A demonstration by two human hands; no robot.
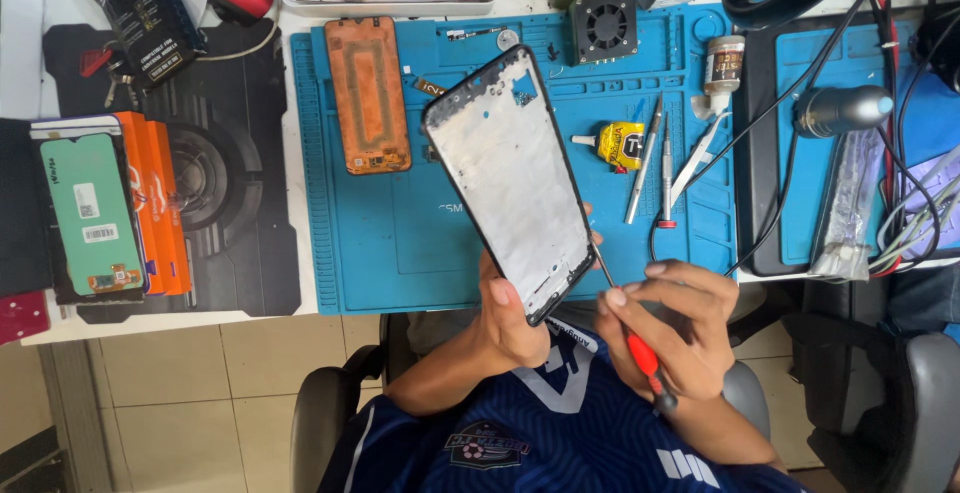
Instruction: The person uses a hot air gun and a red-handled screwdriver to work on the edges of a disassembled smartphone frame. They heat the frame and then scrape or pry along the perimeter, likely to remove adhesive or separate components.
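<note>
My left hand (pixel 512 321) grips the lower end of a bare phone frame (pixel 508 181), silver inside with a black rim, held tilted above the blue work mat (pixel 400 243). My right hand (pixel 676 327) holds a thin screwdriver with a red handle (pixel 641 355); its metal tip touches the frame's lower right edge. An orange-backed phone panel (pixel 368 95) lies on the mat to the left of the frame.
On the mat lie a yellow glue tube (pixel 620 145), tweezers and a second screwdriver (pixel 666 168), a small black fan (pixel 603 27) and a small bottle (pixel 723 63). A green-filmed screen (pixel 90 213) rests on orange boxes at left. Cables and a microscope arm crowd the right.
</note>
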